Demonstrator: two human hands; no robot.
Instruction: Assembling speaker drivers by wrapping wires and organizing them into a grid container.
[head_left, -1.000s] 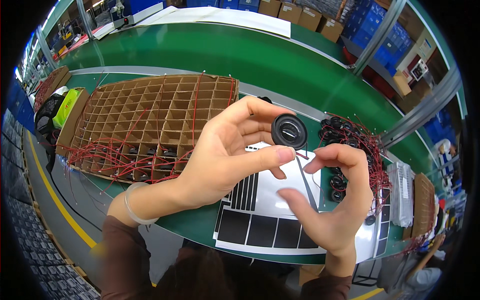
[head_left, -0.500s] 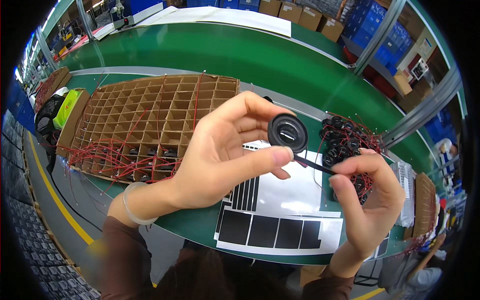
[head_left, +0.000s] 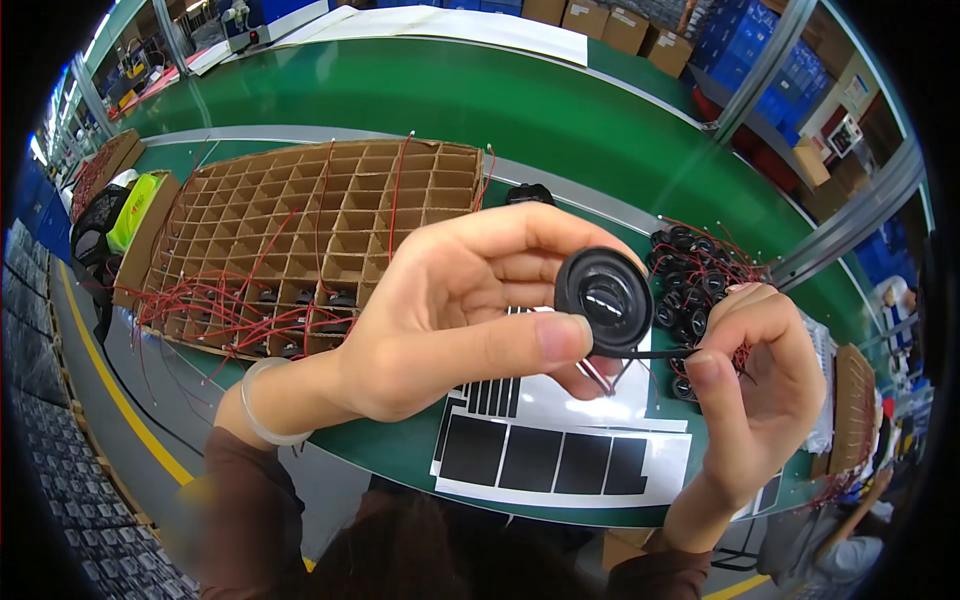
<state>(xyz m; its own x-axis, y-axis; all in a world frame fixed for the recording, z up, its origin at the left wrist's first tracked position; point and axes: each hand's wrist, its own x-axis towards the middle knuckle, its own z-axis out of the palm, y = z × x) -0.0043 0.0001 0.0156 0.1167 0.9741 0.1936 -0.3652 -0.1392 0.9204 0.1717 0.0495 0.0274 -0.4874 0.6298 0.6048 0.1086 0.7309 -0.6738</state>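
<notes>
One green conveyor belt spans the far side; beyond it, cartons bear labels too small to read. At left, a divided cardboard tray is partly hidden by the left hand, which pinches a round black speaker at centre, above a partly covered white sheet. The right hand pinches a narrow black strip meeting the speaker's near rim; whether it is stuck there, I cannot tell.

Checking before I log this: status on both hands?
Left hand: holding round black speaker. Right hand: pinching thin black strip, reaching speaker's lower edge. Thin wires dangle beneath.
</notes>
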